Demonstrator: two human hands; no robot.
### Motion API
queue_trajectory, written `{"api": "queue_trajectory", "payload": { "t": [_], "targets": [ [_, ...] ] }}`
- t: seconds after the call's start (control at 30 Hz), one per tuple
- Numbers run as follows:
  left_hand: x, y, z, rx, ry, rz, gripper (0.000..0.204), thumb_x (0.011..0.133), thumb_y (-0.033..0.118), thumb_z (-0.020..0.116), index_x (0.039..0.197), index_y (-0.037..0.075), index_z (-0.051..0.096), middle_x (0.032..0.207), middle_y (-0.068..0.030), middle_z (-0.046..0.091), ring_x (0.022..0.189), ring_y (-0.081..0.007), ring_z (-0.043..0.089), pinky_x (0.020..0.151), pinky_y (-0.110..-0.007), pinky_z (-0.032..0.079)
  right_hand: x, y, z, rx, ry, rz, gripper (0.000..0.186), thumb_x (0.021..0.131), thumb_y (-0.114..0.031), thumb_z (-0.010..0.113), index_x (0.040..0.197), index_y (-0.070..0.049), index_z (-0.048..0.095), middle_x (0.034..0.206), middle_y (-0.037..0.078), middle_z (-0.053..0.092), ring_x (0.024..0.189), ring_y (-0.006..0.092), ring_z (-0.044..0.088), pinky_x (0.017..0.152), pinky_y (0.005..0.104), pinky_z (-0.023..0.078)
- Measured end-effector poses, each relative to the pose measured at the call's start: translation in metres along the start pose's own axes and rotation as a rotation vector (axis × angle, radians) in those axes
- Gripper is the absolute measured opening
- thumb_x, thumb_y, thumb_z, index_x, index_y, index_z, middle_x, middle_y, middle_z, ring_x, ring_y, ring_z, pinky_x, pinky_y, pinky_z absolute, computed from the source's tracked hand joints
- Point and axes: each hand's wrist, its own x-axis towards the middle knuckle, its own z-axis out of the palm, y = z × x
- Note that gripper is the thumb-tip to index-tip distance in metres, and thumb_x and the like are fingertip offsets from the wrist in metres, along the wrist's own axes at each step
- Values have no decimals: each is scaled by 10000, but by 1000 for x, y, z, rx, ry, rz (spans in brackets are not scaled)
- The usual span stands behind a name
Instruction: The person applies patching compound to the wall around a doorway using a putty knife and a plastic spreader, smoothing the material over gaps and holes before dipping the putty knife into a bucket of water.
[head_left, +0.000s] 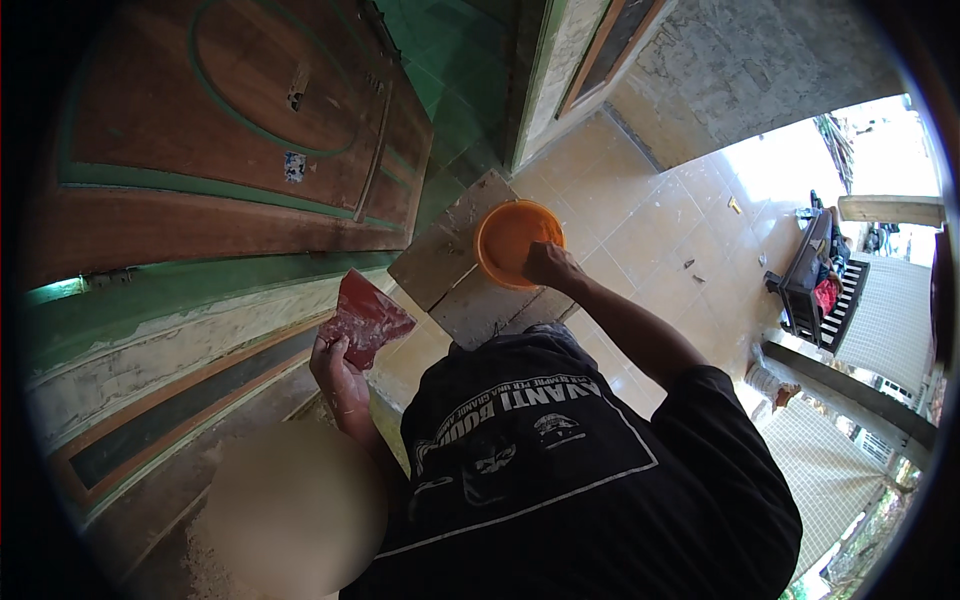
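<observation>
My left hand (pixel 343 378) grips a dark red, flat, angular piece (pixel 366 318) smeared with whitish paste, its thumb on the near edge. The piece is held up beside the green and white wall, apart from the bucket. My right arm reaches forward to a round orange bucket (pixel 490 218). At the bucket's right near side, my right hand (pixel 553 265) is closed, its knuckles over the rim and its fingers partly hidden. What it holds, if anything, does not show. The inside of the bucket looks orange, and its contents are hard to make out.
Under the bucket are worn boards (pixel 440 262). A brown wooden door (pixel 240 225) with green trim stands at the left. Small scraps lie on the tiled floor (pixel 640 235). A dark bench (pixel 812 285) with cloths on it stands far right.
</observation>
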Motion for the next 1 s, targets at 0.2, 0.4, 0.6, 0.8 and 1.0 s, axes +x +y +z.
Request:
{"api": "queue_trajectory", "payload": {
  "t": [0.2,0.4,0.6,0.8,1.0],
  "targets": [
    [-2,2,-1,-17,-16,-1,360,738,-8,498,1094,-65,508,1035,-121,560,936,-211,571,852,-332,483,14,1,12,386,24,174,273,781,-213,577,943,3,620,944,231,639,887,366,634,739,467,502],
    [-4,7,-3,-7,-14,12,332,745,-13,497,1073,-59,513,1016,-116,566,909,-206,579,827,-328,492,-6,-9,-18,108,382,-147,234,819,-163,540,1030,-66,516,861,237,612,860,368,618,671,466,499],
    [-3,7,-5,-20,-19,3,332,749,-13,496,1077,-61,509,1019,-119,566,908,-206,579,820,-324,493,8,-11,4,-48,387,-207,230,854,-205,506,1041,-71,517,817,213,596,829,366,617,687,456,509],
    [-10,13,-1,-1,8,30,314,745,-19,492,1054,-59,522,1011,-120,565,898,-205,576,828,-330,485,34,4,11,297,209,83,388,831,-267,543,1051,45,478,888,230,623,794,383,623,713,458,509],
    [-15,11,-5,-13,30,33,298,747,-21,491,1041,-57,528,980,-112,564,890,-201,575,813,-324,489,20,0,0,268,346,-205,434,734,-253,628,1095,-40,516,941,235,622,896,385,603,768,452,484]
  ]
}}
